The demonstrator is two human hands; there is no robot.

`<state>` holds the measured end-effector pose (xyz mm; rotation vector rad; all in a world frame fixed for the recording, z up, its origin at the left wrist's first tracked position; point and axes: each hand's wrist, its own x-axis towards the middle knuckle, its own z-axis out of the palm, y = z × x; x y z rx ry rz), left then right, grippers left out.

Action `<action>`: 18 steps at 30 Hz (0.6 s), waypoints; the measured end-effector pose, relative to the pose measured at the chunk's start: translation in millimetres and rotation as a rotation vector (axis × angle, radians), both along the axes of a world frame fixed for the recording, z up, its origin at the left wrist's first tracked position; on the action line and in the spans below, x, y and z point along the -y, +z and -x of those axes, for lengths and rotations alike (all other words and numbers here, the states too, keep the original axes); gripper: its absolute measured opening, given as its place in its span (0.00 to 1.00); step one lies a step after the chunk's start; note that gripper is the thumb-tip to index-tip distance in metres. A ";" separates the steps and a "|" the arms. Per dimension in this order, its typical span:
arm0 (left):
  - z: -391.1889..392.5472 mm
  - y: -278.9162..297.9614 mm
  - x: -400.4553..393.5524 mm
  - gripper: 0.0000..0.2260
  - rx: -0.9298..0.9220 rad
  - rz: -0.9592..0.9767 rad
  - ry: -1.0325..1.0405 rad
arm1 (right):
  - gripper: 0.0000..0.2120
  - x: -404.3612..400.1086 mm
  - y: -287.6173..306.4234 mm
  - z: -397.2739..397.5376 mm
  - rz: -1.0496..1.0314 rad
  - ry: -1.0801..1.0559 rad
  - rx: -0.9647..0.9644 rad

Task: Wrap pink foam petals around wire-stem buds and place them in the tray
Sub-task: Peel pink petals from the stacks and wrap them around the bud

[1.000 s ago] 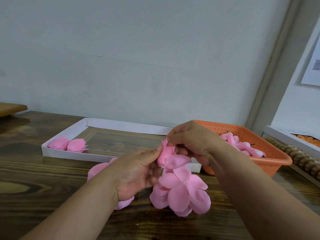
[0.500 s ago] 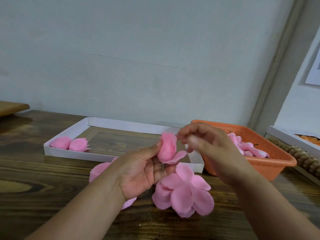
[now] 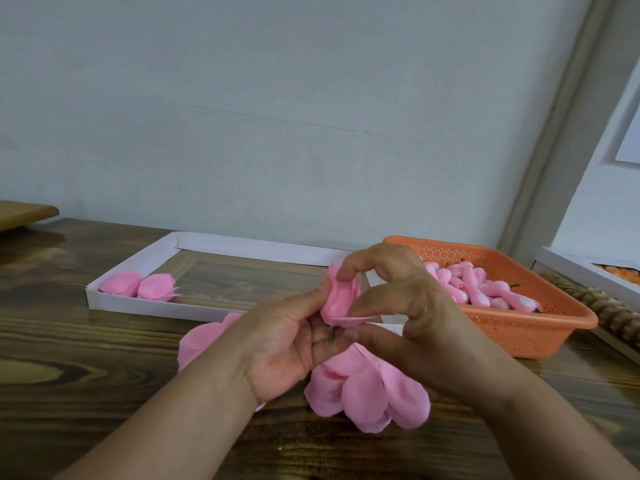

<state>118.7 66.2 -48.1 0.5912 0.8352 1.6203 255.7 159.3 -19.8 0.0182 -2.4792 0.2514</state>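
My left hand (image 3: 284, 344) holds a pink bud (image 3: 337, 299) upright by its short wire stem, thumb pressed against the bud's side. My right hand (image 3: 408, 306) curls over the bud, a fingertip on its top and the thumb under a loose petal at its base. Below my hands, loose pink foam petals (image 3: 367, 389) lie in a pile on the wooden table, with more petals (image 3: 201, 341) behind my left wrist. The white tray (image 3: 114, 299) behind holds two wrapped buds (image 3: 138, 285) in its left corner.
An orange perforated basket (image 3: 540, 327) at the right holds several unwrapped pink buds (image 3: 474, 289) with wire stems. A white box edge and a brown ridged object (image 3: 609, 310) lie at the far right. The wall stands close behind the tray.
My right hand came back down onto the bud, and now its finger touches the top and its thumb a petal at the base. The left hand still holds the stem.
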 end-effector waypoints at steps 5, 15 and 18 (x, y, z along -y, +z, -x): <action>-4.4 -0.1 -2.3 0.08 0.022 0.005 0.058 | 0.04 -0.8 8.5 5.5 0.132 -0.011 -0.014; -5.5 1.5 -1.6 0.10 0.062 0.010 0.051 | 0.02 -7.2 10.1 9.1 -0.031 -0.012 -0.038; -5.3 1.6 -1.0 0.10 0.051 -0.003 0.049 | 0.03 -9.9 8.9 11.3 -0.082 -0.040 -0.069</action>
